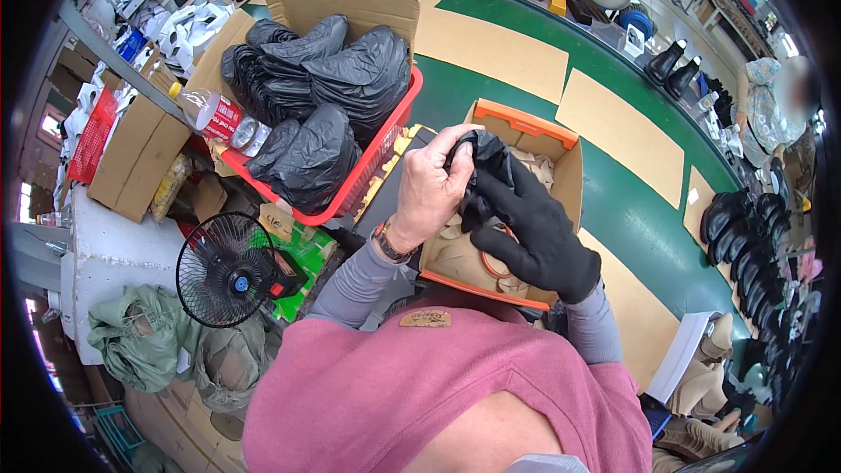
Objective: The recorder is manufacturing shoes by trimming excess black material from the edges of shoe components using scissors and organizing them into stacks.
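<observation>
pinching the top of the black piece (489,154), the left hand (429,188) lies leftward; the gloved right hand (550,241) overlaps its right side, grip unclear.

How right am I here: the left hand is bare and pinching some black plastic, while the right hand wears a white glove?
One thing is off: the glove on the right hand is black, not white, as the head view shows. The rest is right: the left hand is bare and pinches black plastic.
</observation>
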`<state>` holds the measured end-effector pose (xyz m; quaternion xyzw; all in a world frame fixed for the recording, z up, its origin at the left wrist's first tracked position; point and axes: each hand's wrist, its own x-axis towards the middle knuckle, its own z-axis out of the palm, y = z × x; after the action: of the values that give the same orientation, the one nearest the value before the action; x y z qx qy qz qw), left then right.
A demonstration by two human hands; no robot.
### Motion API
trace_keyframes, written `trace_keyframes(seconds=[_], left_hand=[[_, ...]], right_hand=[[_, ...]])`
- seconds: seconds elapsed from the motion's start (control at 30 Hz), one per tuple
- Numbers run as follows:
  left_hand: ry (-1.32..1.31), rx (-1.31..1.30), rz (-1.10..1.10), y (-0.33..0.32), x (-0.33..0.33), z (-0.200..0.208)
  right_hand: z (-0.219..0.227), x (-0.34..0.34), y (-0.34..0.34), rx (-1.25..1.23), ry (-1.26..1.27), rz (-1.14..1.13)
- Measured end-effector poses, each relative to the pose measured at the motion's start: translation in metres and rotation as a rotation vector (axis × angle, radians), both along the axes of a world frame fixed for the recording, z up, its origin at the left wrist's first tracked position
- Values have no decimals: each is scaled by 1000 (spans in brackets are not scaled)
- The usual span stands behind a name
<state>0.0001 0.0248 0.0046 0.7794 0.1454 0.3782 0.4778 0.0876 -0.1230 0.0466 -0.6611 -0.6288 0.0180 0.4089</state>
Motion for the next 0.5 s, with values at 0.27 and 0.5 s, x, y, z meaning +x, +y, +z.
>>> trace_keyframes(seconds=[0.27, 0.5], left_hand=[[-73, -306, -305, -12, -7, 20], [-316, 124, -200, -8, -6, 20]], right_hand=[[-31, 5, 3, 189, -302, -250], [-28, 13, 4, 264, -324, -276]])
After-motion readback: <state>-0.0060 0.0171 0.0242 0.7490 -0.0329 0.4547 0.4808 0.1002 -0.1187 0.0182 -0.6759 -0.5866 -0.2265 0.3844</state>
